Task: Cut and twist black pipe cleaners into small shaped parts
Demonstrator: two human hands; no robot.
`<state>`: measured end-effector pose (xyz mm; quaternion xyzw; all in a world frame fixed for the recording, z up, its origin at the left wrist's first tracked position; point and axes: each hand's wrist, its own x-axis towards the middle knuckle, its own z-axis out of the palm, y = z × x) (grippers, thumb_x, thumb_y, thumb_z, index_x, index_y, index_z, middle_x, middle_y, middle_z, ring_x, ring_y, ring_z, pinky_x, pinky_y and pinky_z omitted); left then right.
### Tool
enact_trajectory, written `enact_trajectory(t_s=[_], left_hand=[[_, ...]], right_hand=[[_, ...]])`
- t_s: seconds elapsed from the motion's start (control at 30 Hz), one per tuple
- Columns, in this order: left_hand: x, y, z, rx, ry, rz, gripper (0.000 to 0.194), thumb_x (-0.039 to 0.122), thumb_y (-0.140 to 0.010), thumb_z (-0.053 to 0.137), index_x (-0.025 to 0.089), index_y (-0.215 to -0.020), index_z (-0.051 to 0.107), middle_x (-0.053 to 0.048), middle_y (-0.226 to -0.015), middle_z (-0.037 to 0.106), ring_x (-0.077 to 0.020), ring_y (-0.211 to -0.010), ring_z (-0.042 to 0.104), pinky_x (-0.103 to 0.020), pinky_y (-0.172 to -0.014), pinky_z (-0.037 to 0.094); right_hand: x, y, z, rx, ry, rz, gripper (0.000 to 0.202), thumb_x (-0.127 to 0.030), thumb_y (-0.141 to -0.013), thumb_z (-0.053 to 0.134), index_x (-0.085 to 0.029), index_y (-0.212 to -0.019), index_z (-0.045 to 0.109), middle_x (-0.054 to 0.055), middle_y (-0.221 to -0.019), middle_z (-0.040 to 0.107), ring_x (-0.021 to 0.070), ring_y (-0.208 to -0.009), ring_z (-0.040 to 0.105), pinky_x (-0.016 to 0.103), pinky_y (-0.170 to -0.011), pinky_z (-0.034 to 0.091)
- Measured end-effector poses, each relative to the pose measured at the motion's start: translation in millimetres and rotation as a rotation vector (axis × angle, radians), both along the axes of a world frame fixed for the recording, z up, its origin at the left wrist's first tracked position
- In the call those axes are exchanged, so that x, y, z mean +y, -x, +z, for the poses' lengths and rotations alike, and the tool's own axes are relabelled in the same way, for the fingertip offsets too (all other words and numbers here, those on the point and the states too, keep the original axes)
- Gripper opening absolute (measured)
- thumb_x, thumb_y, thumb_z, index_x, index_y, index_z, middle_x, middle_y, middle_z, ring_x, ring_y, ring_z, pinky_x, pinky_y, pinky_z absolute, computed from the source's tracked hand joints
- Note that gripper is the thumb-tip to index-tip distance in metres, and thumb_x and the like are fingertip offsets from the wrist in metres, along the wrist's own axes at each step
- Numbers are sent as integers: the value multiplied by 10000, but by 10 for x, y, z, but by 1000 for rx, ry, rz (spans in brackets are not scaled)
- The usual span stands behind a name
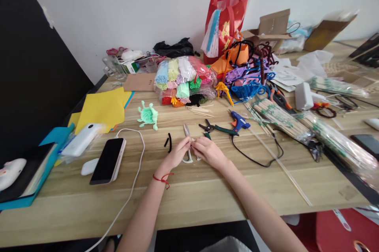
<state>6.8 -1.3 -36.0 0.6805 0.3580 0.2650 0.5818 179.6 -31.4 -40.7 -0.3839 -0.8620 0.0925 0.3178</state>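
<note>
My left hand (179, 152), with a red string at its wrist, and my right hand (207, 152) meet at the middle of the table. Fingers of both are pinched together around something small and pale that I cannot make out. Scissors (186, 129) lie partly under my left hand, blades pointing away. Black pieces (169, 142) rest just left of it. Beyond my right hand are dark green-handled pliers (222, 129) and a blue glue gun (239, 122). A mint-green fuzzy figure (148, 115) stands further back on the left.
Bagged colored pipe cleaners (185, 76) sit at the back, beside a red bag (226, 23). A phone (108, 161) and white cable (133, 187) lie left. Yellow sheets (102, 110) are behind them. Bundled sticks (281, 119) and a clear rod (280, 165) lie right.
</note>
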Motion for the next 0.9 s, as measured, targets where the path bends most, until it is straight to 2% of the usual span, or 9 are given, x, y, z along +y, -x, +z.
enact_trajectory(t_s=[0.17, 0.33, 0.47, 0.63, 0.77, 0.9], left_hand=[[-1, 2, 17, -21, 58, 18, 304, 455, -874, 411, 178, -759, 460, 13, -713, 421, -120, -675, 398, -234, -653, 396], [-19, -57, 83, -51, 3, 172, 325, 468, -884, 394, 186, -729, 435, 32, -638, 364, -102, -594, 359, -216, -586, 369], [-17, -81, 83, -35, -82, 236, 344, 477, -899, 353, 188, -751, 466, 8, -674, 448, -118, -626, 433, -236, -608, 401], [-33, -119, 51, 25, -141, 184, 256, 436, -870, 459, 186, -855, 511, 9, -788, 548, -122, -731, 525, -225, -680, 431], [-43, -136, 39, 28, -159, 166, 216, 393, -872, 467, 182, -848, 510, 8, -799, 555, -121, -741, 537, -223, -687, 433], [-47, -132, -12, 39, -192, 167, 143, 324, -851, 507, 182, -857, 502, 12, -786, 548, -111, -717, 529, -218, -668, 428]], right_hand=[[-14, 13, 11, 60, 39, 13, 214, -271, -939, 383, -167, -926, 569, 84, -820, 589, 188, -766, 522, 320, -726, 438], [-17, 68, 61, 459, 243, -158, 192, -299, -901, 464, -186, -889, 618, 54, -781, 579, 164, -718, 532, 285, -675, 450], [27, 97, 31, 711, 422, -224, 225, -373, -840, 550, -181, -847, 667, 72, -820, 617, 179, -748, 568, 298, -664, 471], [59, 107, -63, 906, 608, -216, 271, -405, -768, 622, -174, -909, 635, 63, -823, 635, 173, -715, 588, 301, -659, 499], [51, 96, -60, 923, 583, -188, 318, -353, -785, 611, -197, -1058, 564, 30, -804, 607, 138, -660, 571, 262, -626, 493], [35, 66, 5, 742, 464, -198, 265, -315, -846, 526, -202, -1073, 603, 48, -856, 615, 146, -708, 576, 257, -634, 479]])
